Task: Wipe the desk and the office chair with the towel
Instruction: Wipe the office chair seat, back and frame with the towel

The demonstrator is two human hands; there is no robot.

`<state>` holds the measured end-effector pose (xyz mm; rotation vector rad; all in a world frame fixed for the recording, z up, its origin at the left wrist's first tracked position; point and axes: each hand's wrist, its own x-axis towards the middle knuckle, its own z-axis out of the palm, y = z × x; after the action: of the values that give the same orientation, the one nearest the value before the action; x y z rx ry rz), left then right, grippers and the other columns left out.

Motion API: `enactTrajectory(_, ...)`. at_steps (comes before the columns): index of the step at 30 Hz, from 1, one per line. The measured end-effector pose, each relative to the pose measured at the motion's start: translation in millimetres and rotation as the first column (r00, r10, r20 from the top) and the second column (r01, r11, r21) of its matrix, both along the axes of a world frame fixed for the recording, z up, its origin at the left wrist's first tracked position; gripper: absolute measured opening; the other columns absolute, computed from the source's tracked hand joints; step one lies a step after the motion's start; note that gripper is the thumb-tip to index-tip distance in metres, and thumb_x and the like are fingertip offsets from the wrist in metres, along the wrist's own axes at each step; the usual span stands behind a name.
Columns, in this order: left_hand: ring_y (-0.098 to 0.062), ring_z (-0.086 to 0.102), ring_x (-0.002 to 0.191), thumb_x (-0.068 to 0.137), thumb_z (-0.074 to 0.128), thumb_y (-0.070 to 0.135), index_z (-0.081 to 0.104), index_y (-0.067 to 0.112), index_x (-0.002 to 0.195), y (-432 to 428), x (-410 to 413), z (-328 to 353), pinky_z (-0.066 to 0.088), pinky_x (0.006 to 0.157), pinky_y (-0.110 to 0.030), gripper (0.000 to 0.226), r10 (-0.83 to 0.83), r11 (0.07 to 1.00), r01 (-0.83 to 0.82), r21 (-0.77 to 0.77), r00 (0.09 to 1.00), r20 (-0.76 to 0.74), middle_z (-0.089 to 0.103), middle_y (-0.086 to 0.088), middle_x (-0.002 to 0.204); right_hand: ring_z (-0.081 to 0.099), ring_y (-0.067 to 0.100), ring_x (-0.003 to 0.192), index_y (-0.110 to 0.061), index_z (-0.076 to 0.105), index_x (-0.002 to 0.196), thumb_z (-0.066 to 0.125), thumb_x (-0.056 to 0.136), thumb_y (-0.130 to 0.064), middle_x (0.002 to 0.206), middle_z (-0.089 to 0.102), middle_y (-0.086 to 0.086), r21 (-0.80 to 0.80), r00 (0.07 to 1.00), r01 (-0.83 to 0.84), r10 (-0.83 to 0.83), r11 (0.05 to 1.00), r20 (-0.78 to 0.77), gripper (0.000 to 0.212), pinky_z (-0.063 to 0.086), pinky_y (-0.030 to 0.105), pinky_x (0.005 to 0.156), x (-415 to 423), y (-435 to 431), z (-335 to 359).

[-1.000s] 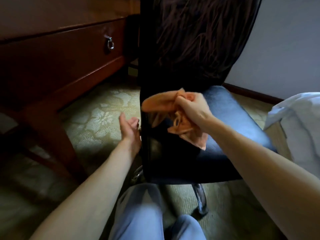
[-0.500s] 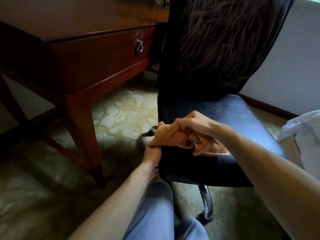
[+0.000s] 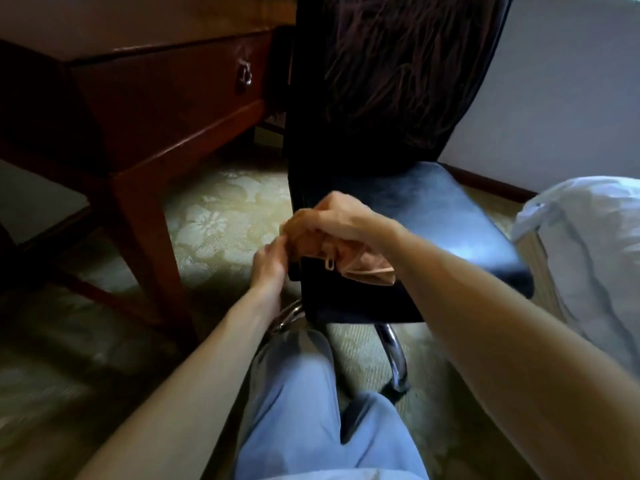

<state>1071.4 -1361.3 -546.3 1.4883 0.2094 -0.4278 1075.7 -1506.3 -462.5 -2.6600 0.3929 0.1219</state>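
The office chair has a dark padded seat and a tall dark back, and stands in the middle of the view. An orange towel is bunched at the seat's near left corner. My right hand is shut on the towel from above and presses it to that corner. My left hand comes up from below at the seat's left edge, its fingers touching the towel's left end. The dark wooden desk with a ring-handled drawer stands to the left.
A desk leg stands just left of my left arm. White bedding lies at the right edge. The chair's chrome base shows under the seat. My knees in blue trousers are at the bottom. Patterned carpet covers the floor.
My right hand has brought the towel down from the chair back to the seat's near left corner. My left hand rose from the open floor side and met the towel.
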Motion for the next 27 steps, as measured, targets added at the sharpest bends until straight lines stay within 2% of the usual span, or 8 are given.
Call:
enactTrajectory(4, -0.029, 0.066, 0.106, 0.100, 0.058, 0.040, 0.064, 0.015, 0.119, -10, -5, 14, 0.053, 0.092, -0.042, 0.032, -0.104, 0.989, 0.079, 0.126, 0.973, 0.206, 0.071, -0.010, 0.116, 0.070, 0.017, 0.080, -0.031, 0.072, 0.081, 0.055, 0.068, -0.071, 0.079, 0.071, -0.010, -0.022, 0.986, 0.097, -0.092, 0.995, 0.142, 0.045, 0.048, 0.028, 0.061, -18, -10, 1)
enactTrajectory(6, -0.034, 0.062, 0.118, 0.097, 0.056, 0.037, 0.061, 0.016, 0.126, -17, -6, 17, 0.051, 0.102, -0.049, 0.036, -0.230, 0.946, 0.152, 0.287, 0.938, 0.259, 0.068, -0.011, 0.123, 0.069, 0.022, 0.097, -0.037, 0.067, 0.104, 0.058, 0.083, -0.056, 0.100, 0.072, -0.006, -0.105, 0.985, 0.019, -0.001, 0.994, 0.172, 0.030, 0.047, 0.030, 0.071, -30, -13, -16)
enactTrajectory(9, -0.040, 0.048, 0.131, 0.090, 0.058, 0.024, 0.058, 0.009, 0.128, -23, -14, 19, 0.043, 0.110, -0.053, 0.041, -0.291, 0.828, 0.076, 0.556, 0.905, 0.310, 0.058, -0.019, 0.135, 0.045, 0.033, 0.139, -0.036, 0.044, 0.148, 0.054, 0.096, -0.052, 0.153, 0.048, 0.002, -0.298, 0.966, -0.214, 0.247, 0.930, 0.079, 0.055, 0.038, 0.054, 0.113, -57, -18, -45)
enactTrajectory(12, -0.042, 0.043, 0.137, 0.089, 0.063, 0.025, 0.057, 0.002, 0.127, -19, -12, 21, 0.035, 0.116, -0.052, 0.045, -0.076, 0.865, -0.134, 0.484, 0.918, 0.389, 0.055, -0.023, 0.141, 0.012, 0.036, 0.157, -0.043, 0.029, 0.158, 0.047, 0.099, -0.065, 0.168, 0.024, 0.003, -0.487, 0.955, -0.235, 0.293, 0.841, 0.044, 0.066, 0.014, 0.070, 0.120, -54, -13, -57)
enactTrajectory(18, -0.036, 0.037, 0.139, 0.097, 0.055, 0.025, 0.050, 0.002, 0.135, -41, 22, 23, 0.032, 0.116, -0.048, 0.045, -0.035, 0.855, -0.280, 0.436, 0.809, 0.587, 0.049, -0.019, 0.144, 0.045, 0.033, 0.134, -0.039, 0.047, 0.149, 0.063, 0.092, -0.049, 0.155, 0.044, -0.002, -0.453, 0.972, -0.187, 0.232, 0.872, 0.046, 0.060, 0.044, 0.057, 0.105, -25, -16, -53)
enactTrajectory(21, -0.035, 0.044, 0.138, 0.106, 0.043, 0.041, 0.047, 0.007, 0.142, -79, 39, 21, 0.037, 0.113, -0.047, 0.050, -0.229, 0.868, -0.080, 0.490, 0.811, 0.539, 0.052, -0.018, 0.146, 0.054, 0.032, 0.114, -0.036, 0.053, 0.140, 0.069, 0.083, -0.045, 0.144, 0.053, -0.003, -0.470, 0.973, -0.137, 0.207, 0.872, 0.101, 0.059, 0.048, 0.050, 0.089, -36, -64, -55)
enactTrajectory(23, -0.033, 0.037, 0.147, 0.107, 0.035, 0.050, 0.044, 0.007, 0.151, -101, 38, 9, 0.027, 0.122, -0.043, 0.062, -0.482, 0.720, 0.077, 0.690, 0.770, 0.417, 0.046, -0.019, 0.155, 0.055, 0.033, 0.108, -0.038, 0.052, 0.133, 0.068, 0.079, -0.044, 0.142, 0.052, -0.004, -0.505, 0.987, -0.064, 0.128, 0.861, 0.093, 0.057, 0.049, 0.046, 0.084, -56, -119, -52)
enactTrajectory(27, -0.024, 0.019, 0.157, 0.102, 0.021, 0.065, 0.031, 0.006, 0.160, -101, 21, -13, 0.017, 0.126, -0.038, 0.083, -0.678, 0.474, -0.047, 0.879, 0.618, 0.399, 0.029, -0.012, 0.167, 0.054, 0.035, 0.107, -0.039, 0.048, 0.134, 0.064, 0.087, -0.043, 0.145, 0.043, -0.002, -0.393, 0.936, 0.346, -0.339, 0.852, 0.090, 0.049, 0.051, 0.049, 0.087, -117, -215, -49)
